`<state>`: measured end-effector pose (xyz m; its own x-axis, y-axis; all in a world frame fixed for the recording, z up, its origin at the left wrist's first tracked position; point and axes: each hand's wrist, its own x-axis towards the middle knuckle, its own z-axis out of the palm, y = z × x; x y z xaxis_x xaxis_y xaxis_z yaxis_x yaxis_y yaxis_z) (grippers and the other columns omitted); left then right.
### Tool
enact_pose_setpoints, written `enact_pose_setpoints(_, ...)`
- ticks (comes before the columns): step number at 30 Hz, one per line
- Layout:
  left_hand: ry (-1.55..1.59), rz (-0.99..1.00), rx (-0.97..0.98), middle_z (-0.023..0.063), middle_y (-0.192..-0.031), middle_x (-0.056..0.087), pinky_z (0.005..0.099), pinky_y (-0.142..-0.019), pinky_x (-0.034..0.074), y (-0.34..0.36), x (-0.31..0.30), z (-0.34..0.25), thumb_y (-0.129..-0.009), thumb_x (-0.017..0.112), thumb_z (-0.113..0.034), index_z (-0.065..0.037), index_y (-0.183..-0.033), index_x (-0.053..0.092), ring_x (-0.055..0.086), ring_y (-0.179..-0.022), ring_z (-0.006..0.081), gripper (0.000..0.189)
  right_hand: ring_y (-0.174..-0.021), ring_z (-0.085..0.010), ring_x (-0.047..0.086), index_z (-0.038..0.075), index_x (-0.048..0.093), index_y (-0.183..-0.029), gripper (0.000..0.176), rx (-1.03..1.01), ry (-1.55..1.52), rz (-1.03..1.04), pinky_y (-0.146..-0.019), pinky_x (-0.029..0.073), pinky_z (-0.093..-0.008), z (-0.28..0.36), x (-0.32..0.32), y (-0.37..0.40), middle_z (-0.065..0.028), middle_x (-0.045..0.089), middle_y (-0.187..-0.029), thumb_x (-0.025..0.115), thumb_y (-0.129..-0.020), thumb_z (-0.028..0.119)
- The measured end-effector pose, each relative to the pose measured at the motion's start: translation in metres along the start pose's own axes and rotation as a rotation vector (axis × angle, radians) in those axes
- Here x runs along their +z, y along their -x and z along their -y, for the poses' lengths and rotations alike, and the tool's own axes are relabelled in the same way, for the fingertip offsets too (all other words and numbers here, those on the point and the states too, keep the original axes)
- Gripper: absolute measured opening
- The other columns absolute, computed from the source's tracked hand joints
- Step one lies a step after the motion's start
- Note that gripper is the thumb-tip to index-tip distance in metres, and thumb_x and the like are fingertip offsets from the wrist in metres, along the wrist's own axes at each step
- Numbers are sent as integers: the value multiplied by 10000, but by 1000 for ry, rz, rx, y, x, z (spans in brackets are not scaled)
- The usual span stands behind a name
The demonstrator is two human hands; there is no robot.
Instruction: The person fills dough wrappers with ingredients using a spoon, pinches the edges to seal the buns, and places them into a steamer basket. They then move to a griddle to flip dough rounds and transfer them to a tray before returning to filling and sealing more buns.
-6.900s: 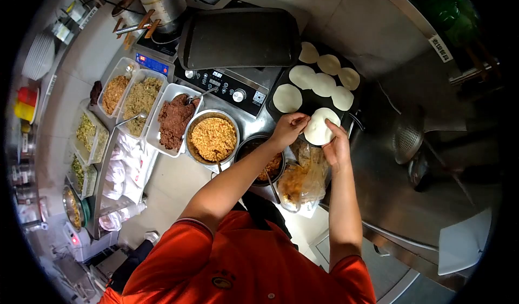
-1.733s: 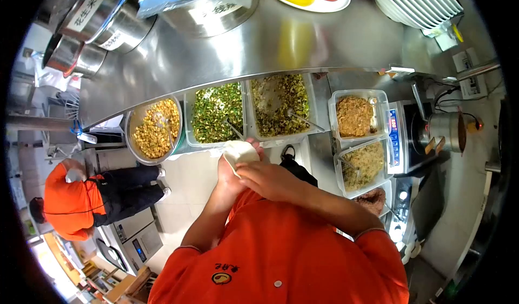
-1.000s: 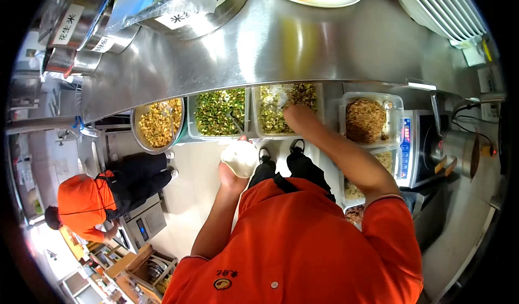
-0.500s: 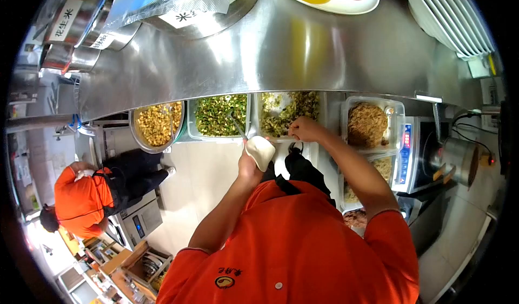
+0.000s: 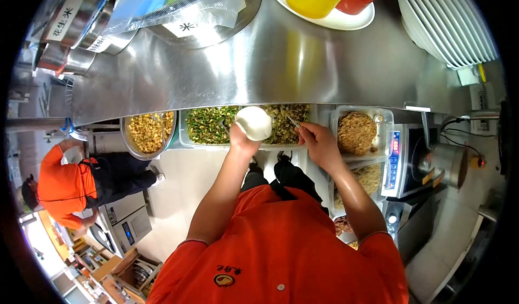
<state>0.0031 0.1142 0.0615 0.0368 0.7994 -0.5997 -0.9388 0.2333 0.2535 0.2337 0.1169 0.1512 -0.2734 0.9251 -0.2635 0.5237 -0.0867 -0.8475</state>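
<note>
My left hand (image 5: 243, 141) holds a small white bowl (image 5: 253, 123), tilted so its inside faces up, over the gap between two food tubs. Just right of it, my right hand (image 5: 316, 140) pinches the handle of a metal utensil (image 5: 293, 121) over the tub of chopped dark-green food (image 5: 284, 133). Left of the bowl is a tub of green chopped vegetables (image 5: 208, 125), with a spoon handle partly hidden by the bowl. Further left stands a round container of yellow diced food (image 5: 146, 133). A tub of brown shredded food (image 5: 356, 133) lies right of my right hand.
A steel shelf (image 5: 189, 82) spans the front, bearing stacked white dishes (image 5: 446, 22), a plate with yellow and red containers (image 5: 324, 20), and labelled metal pots (image 5: 65, 22). At right are a scale (image 5: 393, 158) and a metal pot (image 5: 450, 160). A co-worker (image 5: 81, 182) stands at left.
My left hand has raised the white bowl, its opening now more upward. My right hand has shifted slightly right and now shows a utensil. The view has moved, and the co-worker appears further left.
</note>
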Motion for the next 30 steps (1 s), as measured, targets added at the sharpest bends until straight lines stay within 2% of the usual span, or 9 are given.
enact_pose_setpoints(2, -9, 228, -37, 131, -1319, 582, 490, -1062, 474, -21, 16, 6, -1070, 264, -234, -55, -1369, 503, 585, -1205, 289, 423, -739, -285, 666, 8, 666, -1073, 222, -28, 52, 24, -708, 518, -397, 12, 0, 3, -159, 676, -814, 530, -1040, 181)
enact_pose_setpoints(5, -25, 89, -49, 129, -1324, 574, 480, -1093, 444, -17, 47, 16, -1073, 257, -229, -61, -1381, 497, 564, -1228, 300, 425, -931, -432, 645, 7, 606, -1216, 243, -321, 359, -190, -790, 541, -480, -2, 17, 5, -234, 658, -1079, 555, -1012, 129)
enact_pose_setpoints(8, 125, 123, -44, 160, -1275, 610, 484, -1053, 467, -19, 59, 16, -1058, 370, -332, -47, -1318, 550, 587, -1163, 315, 426, -949, -453, 635, -7, 592, -1264, 285, -373, 334, -262, -797, 535, -486, 6, 20, 14, -250, 649, -1100, 557, -1006, 110)
enact_pose_setpoints(10, 122, 109, -17, 147, -1269, 617, 485, -1029, 474, -8, 68, 14, -1055, 373, -346, -54, -1310, 560, 589, -1156, 314, 430, -827, -364, 675, -19, 626, -1235, 273, -453, 290, -319, -695, 536, -431, 12, 17, 21, -212, 675, -966, 574, -1012, 128)
enact_pose_setpoints(12, 96, 124, 1, 140, -1250, 628, 491, -1039, 467, 0, 73, 14, -1050, 377, -345, -61, -1298, 570, 590, -1154, 316, 424, -549, -150, 516, -17, 684, -1160, 228, -145, -132, -96, -497, 395, -316, 17, 14, 30, -82, 604, -759, 584, -1029, 141)
enact_pose_setpoints(13, 33, 145, 65, 140, -1244, 633, 491, -1037, 468, 3, 77, 18, -1043, 383, -348, -61, -1282, 580, 594, -1151, 314, 423, -549, -150, 516, -17, 684, -1160, 228, -146, -131, -100, -497, 395, -316, 14, 16, 28, -82, 604, -759, 584, -1029, 141)
enact_pose_setpoints(15, -33, 168, 118, 141, -1238, 637, 492, -1035, 469, 16, 86, 19, -1037, 389, -352, -60, -1267, 590, 598, -1147, 312, 422, -496, -39, 328, -38, 700, -1093, 234, 349, -725, 171, -441, 250, -250, 6, 20, 24, -6, 512, -672, 589, -1035, 160)
enact_pose_setpoints(27, 68, 95, -41, 135, -1177, 670, 461, -1054, 456, 21, 72, 1, -979, 434, -367, -48, -1200, 616, 618, -1122, 298, 429, -466, -53, 291, -31, 674, -1019, 219, 609, -1188, 443, -408, 211, -231, 13, -1, 20, 20, 446, -643, 587, -1013, 169)
enact_pose_setpoints(30, 15, 33, -20, 125, -1182, 667, 465, -1049, 459, 35, 94, 3, -996, 422, -390, -62, -1226, 606, 617, -1121, 293, 441, -453, -36, 303, -55, 650, -1044, 222, 583, -1058, 312, -395, 194, -204, 6, -4, 13, 1, 502, -650, 590, -1015, 157)
